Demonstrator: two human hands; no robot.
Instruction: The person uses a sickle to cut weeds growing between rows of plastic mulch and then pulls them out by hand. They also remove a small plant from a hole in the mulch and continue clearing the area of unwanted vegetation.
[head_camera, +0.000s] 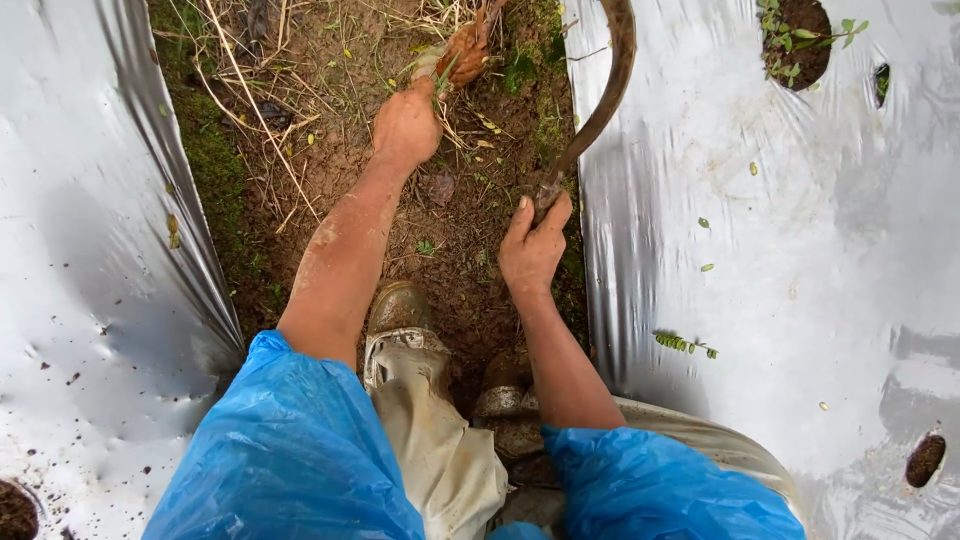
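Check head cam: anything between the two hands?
Only bare soil with dry straw and small weeds lies between the left hand, gripping a weed clump, and the right hand, holding the sickle.

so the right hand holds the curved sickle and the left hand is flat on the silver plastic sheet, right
Not quite. The right hand does hold the curved sickle, but the left hand is not on the silver plastic sheet; it grips a clump of weeds over the soil furrow, as the head view shows.

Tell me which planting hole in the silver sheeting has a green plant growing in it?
The hole at the top right, beyond the sickle: leafy sprigs fill it. The two bottom-corner holes show only bare soil.
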